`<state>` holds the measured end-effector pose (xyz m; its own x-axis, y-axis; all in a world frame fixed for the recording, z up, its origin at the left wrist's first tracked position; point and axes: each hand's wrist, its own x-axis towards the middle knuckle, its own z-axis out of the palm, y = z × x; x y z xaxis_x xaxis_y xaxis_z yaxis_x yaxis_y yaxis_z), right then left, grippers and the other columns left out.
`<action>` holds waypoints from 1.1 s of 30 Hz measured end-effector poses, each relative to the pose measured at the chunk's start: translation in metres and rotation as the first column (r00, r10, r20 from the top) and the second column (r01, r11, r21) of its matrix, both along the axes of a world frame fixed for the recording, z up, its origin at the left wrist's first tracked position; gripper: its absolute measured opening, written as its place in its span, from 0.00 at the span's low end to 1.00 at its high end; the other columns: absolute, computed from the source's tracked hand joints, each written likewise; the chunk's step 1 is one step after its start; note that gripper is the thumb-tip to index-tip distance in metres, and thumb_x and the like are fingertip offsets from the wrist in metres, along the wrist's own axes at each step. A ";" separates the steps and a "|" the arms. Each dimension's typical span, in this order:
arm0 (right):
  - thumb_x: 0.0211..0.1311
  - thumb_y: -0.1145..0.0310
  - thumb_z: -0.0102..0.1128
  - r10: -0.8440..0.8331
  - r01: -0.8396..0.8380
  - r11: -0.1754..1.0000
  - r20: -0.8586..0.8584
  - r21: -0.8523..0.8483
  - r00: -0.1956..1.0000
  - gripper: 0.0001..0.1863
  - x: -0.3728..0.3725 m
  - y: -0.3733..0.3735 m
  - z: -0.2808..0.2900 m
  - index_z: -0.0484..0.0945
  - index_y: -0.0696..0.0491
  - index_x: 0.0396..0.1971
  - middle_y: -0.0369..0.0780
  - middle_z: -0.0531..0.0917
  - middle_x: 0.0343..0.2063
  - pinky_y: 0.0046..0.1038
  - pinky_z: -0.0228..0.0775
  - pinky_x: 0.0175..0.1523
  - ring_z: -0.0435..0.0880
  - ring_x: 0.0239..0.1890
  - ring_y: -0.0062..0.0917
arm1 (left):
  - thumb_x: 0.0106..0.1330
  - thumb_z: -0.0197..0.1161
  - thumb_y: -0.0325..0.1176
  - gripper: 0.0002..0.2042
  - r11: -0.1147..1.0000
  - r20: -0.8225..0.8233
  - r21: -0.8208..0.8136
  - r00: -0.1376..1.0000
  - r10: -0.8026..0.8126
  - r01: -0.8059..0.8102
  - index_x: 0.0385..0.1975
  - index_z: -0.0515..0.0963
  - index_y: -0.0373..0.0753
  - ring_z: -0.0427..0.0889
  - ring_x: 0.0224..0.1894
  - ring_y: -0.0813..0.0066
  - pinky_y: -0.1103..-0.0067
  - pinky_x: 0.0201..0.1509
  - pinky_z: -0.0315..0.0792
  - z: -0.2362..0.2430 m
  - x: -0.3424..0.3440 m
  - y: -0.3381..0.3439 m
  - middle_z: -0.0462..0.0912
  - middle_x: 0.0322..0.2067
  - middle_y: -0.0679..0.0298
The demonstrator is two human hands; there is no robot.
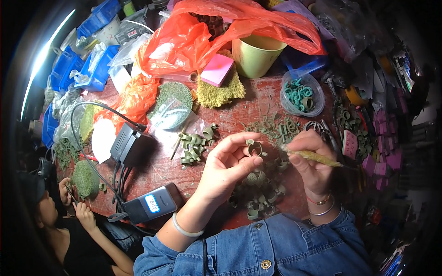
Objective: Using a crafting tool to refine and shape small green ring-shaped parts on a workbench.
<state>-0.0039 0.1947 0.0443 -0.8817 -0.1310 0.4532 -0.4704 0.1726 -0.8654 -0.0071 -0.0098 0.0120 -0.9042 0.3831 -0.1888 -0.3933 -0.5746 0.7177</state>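
My left hand point(225, 168) pinches a small olive-green ring-shaped piece point(254, 148) between thumb and fingers. Close beside it, my right hand point(313, 168) grips a slim tool with a yellow handle point(322, 159). Its working end points toward the green piece and is too small to make out. Under and below my hands lies a heap of similar green rings point(258, 179). Another cluster of green pieces point(193, 147) sits left of my left hand. Green shavings and scraps point(276, 128) are strewn just beyond both hands.
A clear round tub point(301, 94) of teal pieces and a pale green bucket point(258, 55) stand farther back, near red plastic bags point(179, 37). A pink block point(217, 70) rests on a yellow sponge-like pad point(225, 92). Left are a cabled black device point(152, 204) and another person's hands point(80, 207).
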 end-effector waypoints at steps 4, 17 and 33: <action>0.57 0.71 0.71 0.097 -0.097 0.994 0.013 0.046 0.995 0.09 0.000 0.002 -0.001 0.82 0.57 0.36 0.38 0.83 0.31 0.20 0.68 0.37 0.79 0.31 0.20 | 0.60 0.67 0.18 0.18 0.999 -0.050 -0.027 0.998 0.031 -0.032 0.51 0.75 0.35 0.78 0.42 0.82 0.83 0.49 0.74 -0.011 0.001 -0.001 0.80 0.41 0.67; 0.52 0.75 0.73 0.045 -0.041 0.990 -0.028 0.136 0.999 0.10 -0.001 -0.001 0.003 0.84 0.56 0.35 0.38 0.83 0.30 0.22 0.71 0.35 0.80 0.30 0.22 | 0.62 0.67 0.19 0.18 0.999 -0.043 0.037 0.999 0.011 -0.010 0.52 0.77 0.33 0.80 0.41 0.82 0.84 0.46 0.75 -0.006 0.003 0.000 0.82 0.39 0.66; 0.53 0.73 0.72 -0.049 0.131 0.964 -0.330 0.233 0.943 0.13 0.003 0.001 0.002 0.83 0.55 0.39 0.36 0.81 0.30 0.23 0.70 0.35 0.77 0.30 0.24 | 0.67 0.63 0.25 0.15 0.981 0.068 0.182 0.994 -0.082 0.069 0.54 0.77 0.35 0.80 0.43 0.79 0.81 0.48 0.75 -0.007 0.002 -0.009 0.82 0.44 0.66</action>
<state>-0.0004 0.1961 0.0459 -0.7095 -0.2023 0.6751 -0.6862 0.4164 -0.5964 -0.0056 -0.0184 0.0054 -0.8574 0.4833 -0.1766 -0.4889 -0.6582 0.5724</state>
